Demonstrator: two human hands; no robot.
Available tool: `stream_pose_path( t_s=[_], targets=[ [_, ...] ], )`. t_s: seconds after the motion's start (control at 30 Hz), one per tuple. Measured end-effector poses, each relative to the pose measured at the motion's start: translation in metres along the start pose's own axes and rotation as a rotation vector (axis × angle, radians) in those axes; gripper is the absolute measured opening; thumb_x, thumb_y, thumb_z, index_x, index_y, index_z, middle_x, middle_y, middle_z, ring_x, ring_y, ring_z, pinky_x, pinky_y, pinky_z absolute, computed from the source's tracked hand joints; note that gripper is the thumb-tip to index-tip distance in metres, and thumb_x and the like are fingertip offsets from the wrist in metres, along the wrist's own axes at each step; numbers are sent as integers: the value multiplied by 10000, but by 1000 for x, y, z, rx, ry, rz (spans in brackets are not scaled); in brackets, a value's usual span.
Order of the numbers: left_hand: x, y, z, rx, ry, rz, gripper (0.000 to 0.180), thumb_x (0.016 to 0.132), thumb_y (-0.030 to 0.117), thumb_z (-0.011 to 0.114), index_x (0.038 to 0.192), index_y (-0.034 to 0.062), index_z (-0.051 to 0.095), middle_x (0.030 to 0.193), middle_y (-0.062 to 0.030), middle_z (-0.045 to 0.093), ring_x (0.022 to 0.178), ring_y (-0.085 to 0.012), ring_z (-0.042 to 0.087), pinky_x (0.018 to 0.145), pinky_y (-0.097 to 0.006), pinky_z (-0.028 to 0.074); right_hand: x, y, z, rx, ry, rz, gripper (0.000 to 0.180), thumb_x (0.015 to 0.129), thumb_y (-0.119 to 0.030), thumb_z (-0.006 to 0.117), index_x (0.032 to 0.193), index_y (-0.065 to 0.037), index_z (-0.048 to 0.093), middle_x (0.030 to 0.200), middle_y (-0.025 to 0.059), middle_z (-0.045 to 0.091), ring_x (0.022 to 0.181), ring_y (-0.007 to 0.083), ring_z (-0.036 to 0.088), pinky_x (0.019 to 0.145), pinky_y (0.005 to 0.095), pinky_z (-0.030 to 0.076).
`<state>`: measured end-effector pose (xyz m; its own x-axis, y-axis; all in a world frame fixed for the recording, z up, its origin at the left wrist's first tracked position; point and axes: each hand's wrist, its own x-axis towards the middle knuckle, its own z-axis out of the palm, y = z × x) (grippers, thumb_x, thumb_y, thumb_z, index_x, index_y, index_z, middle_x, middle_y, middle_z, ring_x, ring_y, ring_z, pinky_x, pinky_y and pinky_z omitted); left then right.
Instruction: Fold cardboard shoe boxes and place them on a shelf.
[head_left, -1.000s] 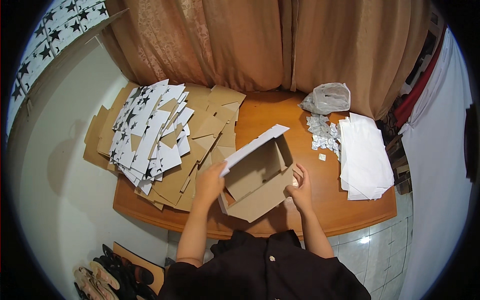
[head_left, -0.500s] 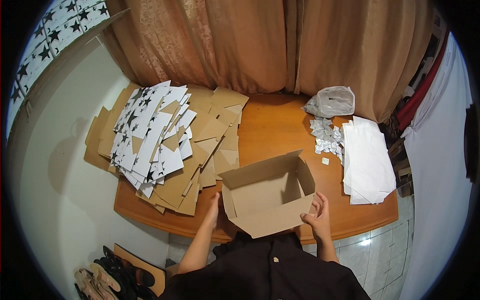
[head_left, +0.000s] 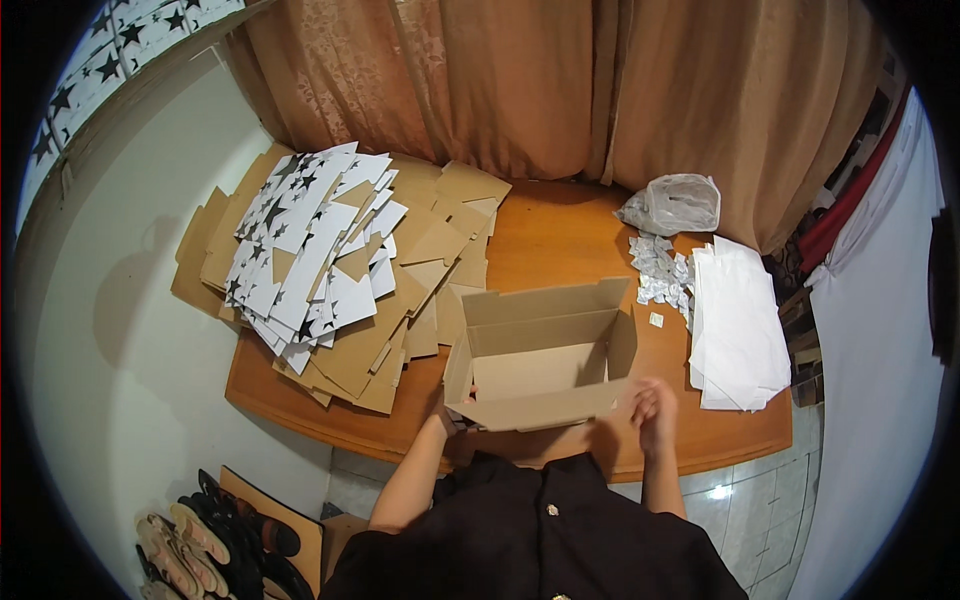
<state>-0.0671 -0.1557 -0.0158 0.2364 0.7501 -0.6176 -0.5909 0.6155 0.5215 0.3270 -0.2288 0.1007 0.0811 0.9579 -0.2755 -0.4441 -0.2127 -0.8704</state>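
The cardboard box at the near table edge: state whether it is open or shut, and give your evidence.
Open. The cardboard box stands upright with its top uncovered, so its bare inner floor and walls show. The left hand and right hand hold its near side.

- dark shirt [head_left: 540, 545], near black, fills the lower middle of the view
- small pale button [head_left: 549, 510] on the shirt front, a buttoned placket running down from it
- short sleeves, both forearms bare from the elbow down
- left hand [head_left: 447, 408] and right hand [head_left: 655, 410] bare: no gloves, rings or watch visible
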Motion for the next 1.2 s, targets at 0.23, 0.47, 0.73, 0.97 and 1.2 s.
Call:
stream_pose_path(
  t_s=[0.23,0.47,0.73,0.97,1.2],
  targets=[
    [-17,50,19,86,-355,-125,453,949,450,374,1066,45,542,560,53,393,383,-67,362,337,-218,318,50,24,16,-134,229,259,525,893,-522,401,1093,-58,543,889,59,589,781,169,573,737,295,453],
    [-20,47,24,223,-424,-314,541,952,483,349,1192,30,521,534,63,300,372,-52,276,356,-223,279,56,56,30,152,284,125,409,924,-415,391,1026,-57,561,678,10,509,532,128,501,489,244,419],
    [-19,63,40,-250,-567,249,495,930,456,435,1306,135,443,655,2,508,507,-173,548,521,-337,501,44,24,44,-329,-305,84,531,945,-490,363,1125,-39,578,495,-46,317,358,68,273,325,222,249],
    [-28,86,68,99,-158,309,540,908,516,440,1260,109,479,679,17,492,518,-144,506,488,-286,453,31,22,62,-332,-178,247,693,914,-627,258,1126,-70,612,485,-36,344,410,73,308,382,226,233],
    [-34,109,68,156,-401,87,570,898,543,437,1253,100,486,706,22,488,520,-132,483,473,-261,424,31,25,63,-194,-115,240,513,924,-587,322,879,-130,549,521,-8,461,412,72,396,378,202,291]
  ],
)
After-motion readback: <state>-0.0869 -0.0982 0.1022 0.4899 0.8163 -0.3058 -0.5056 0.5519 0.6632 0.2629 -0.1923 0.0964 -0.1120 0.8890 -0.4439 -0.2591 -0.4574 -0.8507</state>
